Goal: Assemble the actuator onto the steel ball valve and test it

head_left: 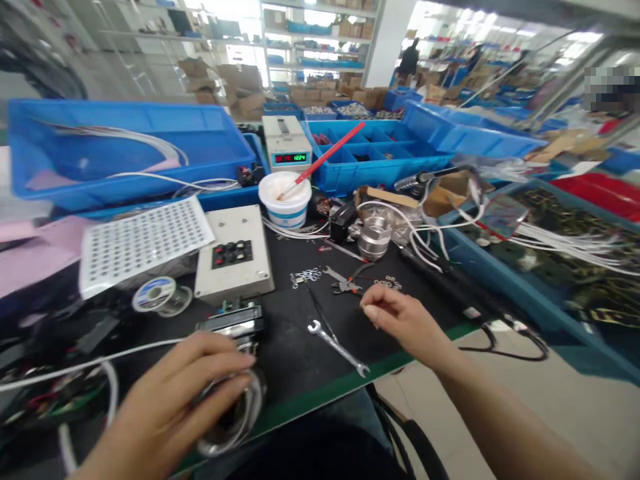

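Note:
My left hand (pixel 195 380) is closed over a round metal housing (pixel 253 407) at the table's front edge; its fingers hide much of the part. Just beyond the fingertips sits a black and silver device (pixel 237 321). Over the right half of the mat, my right hand (pixel 400 323) has its thumb and fingertips pressed together; whatever they hold, if anything, is too small to make out. Beside those fingertips lie pliers with orange marks (pixel 345 285) and a few small rings (pixel 389 283). A double open-ended wrench (pixel 337 348) lies between my hands.
A white tub (pixel 285 212) holds a red-handled brush (pixel 330 152). A switch box (pixel 235 273), solder spool (pixel 157 295) and label sheet (pixel 145 247) lie left. Another metal housing (pixel 375 238) stands at the back. Blue bins (pixel 125 147) line the rear; a parts-filled crate (pixel 540 293) stands right.

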The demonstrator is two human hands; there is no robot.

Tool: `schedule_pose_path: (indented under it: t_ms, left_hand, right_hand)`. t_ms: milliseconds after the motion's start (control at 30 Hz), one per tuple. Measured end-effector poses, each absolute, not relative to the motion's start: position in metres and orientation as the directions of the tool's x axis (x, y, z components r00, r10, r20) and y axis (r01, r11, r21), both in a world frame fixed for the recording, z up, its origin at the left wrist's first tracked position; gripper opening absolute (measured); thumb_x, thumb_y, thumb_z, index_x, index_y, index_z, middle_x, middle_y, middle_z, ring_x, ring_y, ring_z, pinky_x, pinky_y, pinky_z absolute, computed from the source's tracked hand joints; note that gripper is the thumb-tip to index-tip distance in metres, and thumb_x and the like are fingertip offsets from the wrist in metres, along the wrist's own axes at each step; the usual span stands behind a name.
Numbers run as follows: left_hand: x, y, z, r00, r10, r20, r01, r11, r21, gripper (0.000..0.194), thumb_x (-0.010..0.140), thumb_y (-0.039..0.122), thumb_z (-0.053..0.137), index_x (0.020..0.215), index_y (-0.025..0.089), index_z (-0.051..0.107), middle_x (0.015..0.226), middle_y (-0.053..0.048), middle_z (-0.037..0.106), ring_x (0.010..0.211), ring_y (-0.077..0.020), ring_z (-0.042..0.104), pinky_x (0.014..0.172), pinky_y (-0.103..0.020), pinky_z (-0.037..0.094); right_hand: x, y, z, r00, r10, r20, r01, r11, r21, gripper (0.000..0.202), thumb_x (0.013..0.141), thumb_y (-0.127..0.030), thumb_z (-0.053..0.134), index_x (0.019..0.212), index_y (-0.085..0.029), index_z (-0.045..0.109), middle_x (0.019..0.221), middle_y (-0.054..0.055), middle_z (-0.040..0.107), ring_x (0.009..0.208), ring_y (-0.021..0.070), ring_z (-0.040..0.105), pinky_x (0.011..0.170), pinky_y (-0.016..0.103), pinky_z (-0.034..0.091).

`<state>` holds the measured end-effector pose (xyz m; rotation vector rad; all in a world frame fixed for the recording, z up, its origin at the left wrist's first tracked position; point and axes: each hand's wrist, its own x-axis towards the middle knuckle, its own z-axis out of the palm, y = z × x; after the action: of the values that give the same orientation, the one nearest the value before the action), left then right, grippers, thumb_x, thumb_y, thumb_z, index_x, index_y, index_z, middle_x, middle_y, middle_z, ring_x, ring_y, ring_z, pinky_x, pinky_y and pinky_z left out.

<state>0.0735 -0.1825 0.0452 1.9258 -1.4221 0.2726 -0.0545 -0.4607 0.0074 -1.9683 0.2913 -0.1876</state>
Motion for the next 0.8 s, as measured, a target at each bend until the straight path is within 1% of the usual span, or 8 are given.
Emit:
schedule_pose_path:
  t_ms: [67, 133, 167, 333, 567, 633, 733, 800]
  left_hand:
    - [0.067, -0.182, 0.052, 0.373, -0.8, 0.469, -0.874, -0.133, 0.467, 0.016, 0.083, 0.027, 0.054, 0.098, 0.022, 0.06, 0.085, -0.002, 0.059, 0.076, -0.0095, 0.058, 0.066, -0.016, 0.05]
    - [0.061, -0.181, 0.054, 0.395, -0.777, 0.49, -0.855, -0.117, 0.504, 0.019, 0.083, 0.022, 0.055, 0.101, 0.02, 0.059, 0.083, -0.003, 0.059, 0.076, -0.0102, 0.057, 0.066, -0.019, 0.05]
    - [0.06, -0.179, 0.052, 0.423, -0.748, 0.511, -0.844, -0.12, 0.522, 0.018, 0.082, 0.02, 0.055, 0.1, 0.019, 0.059, 0.081, -0.002, 0.059, 0.074, -0.01, 0.057, 0.065, -0.019, 0.05]
    - [0.065, -0.156, 0.04, 0.485, -0.642, 0.594, -0.851, -0.19, 0.489, 0.019, 0.078, 0.015, 0.061, 0.096, 0.017, 0.061, 0.079, -0.002, 0.061, 0.071, -0.0106, 0.057, 0.064, -0.021, 0.05]
    - [0.071, -0.139, 0.037, 0.438, -0.652, 0.619, -0.884, -0.185, 0.43, 0.021, 0.076, 0.012, 0.062, 0.097, 0.015, 0.061, 0.081, -0.003, 0.063, 0.071, -0.0119, 0.054, 0.062, -0.024, 0.048]
    - [0.073, -0.135, 0.035, 0.419, -0.677, 0.605, -0.89, -0.174, 0.422, 0.025, 0.077, 0.011, 0.061, 0.101, 0.015, 0.059, 0.085, -0.004, 0.063, 0.075, -0.0127, 0.055, 0.066, -0.025, 0.048]
    - [0.082, -0.123, 0.025, 0.397, -0.724, 0.565, -0.902, -0.194, 0.386, 0.031, 0.08, 0.007, 0.054, 0.11, 0.015, 0.054, 0.096, -0.006, 0.064, 0.088, -0.0149, 0.055, 0.077, -0.029, 0.047]
    - [0.091, -0.112, 0.012, 0.404, -0.735, 0.544, -0.907, -0.246, 0.341, 0.032, 0.082, 0.005, 0.049, 0.112, 0.016, 0.05, 0.1, -0.005, 0.065, 0.095, -0.016, 0.054, 0.082, -0.031, 0.045]
  right_hand:
    - [-0.037, -0.412, 0.02, 0.992, -0.067, -0.103, -0.103, 0.003, -0.995, 0.021, 0.081, -0.038, 0.056, 0.082, -0.017, 0.055, 0.068, -0.003, 0.047, 0.059, 0.0093, 0.041, 0.054, 0.022, 0.033]
    - [-0.021, -0.37, 0.025, 0.985, 0.129, -0.118, -0.144, 0.224, -0.964, 0.023, 0.079, -0.038, 0.06, 0.081, -0.016, 0.056, 0.066, -0.003, 0.045, 0.058, 0.0083, 0.038, 0.053, 0.022, 0.029]
    - [-0.014, -0.353, 0.026, 0.977, 0.178, -0.115, -0.165, 0.299, -0.94, 0.024, 0.078, -0.038, 0.062, 0.082, -0.015, 0.057, 0.066, -0.003, 0.045, 0.058, 0.0081, 0.037, 0.053, 0.022, 0.028]
    - [0.003, -0.308, 0.013, 0.974, 0.139, -0.18, -0.226, 0.514, -0.827, 0.03, 0.076, -0.043, 0.064, 0.074, -0.014, 0.058, 0.06, -0.003, 0.045, 0.053, 0.0075, 0.035, 0.05, 0.022, 0.025]
    - [0.003, -0.297, 0.013, 0.978, 0.119, -0.17, -0.205, 0.427, -0.881, 0.024, 0.08, -0.038, 0.061, 0.075, -0.015, 0.061, 0.063, -0.002, 0.047, 0.055, 0.0081, 0.037, 0.052, 0.022, 0.028]
    - [0.002, -0.3, 0.012, 0.986, 0.076, -0.146, -0.163, 0.334, -0.928, 0.022, 0.08, -0.038, 0.061, 0.076, -0.016, 0.061, 0.063, -0.003, 0.048, 0.056, 0.0086, 0.04, 0.052, 0.022, 0.031]
    - [0.002, -0.308, 0.004, 0.998, -0.058, 0.031, 0.025, -0.097, -0.995, 0.015, 0.083, -0.032, 0.056, 0.08, -0.019, 0.061, 0.073, 0.001, 0.055, 0.067, 0.0124, 0.05, 0.061, 0.025, 0.038]
    - [0.002, -0.313, -0.007, 0.98, -0.08, 0.181, 0.135, -0.4, -0.907, 0.012, 0.086, -0.028, 0.053, 0.085, -0.019, 0.061, 0.08, 0.003, 0.057, 0.073, 0.0141, 0.052, 0.065, 0.026, 0.04]
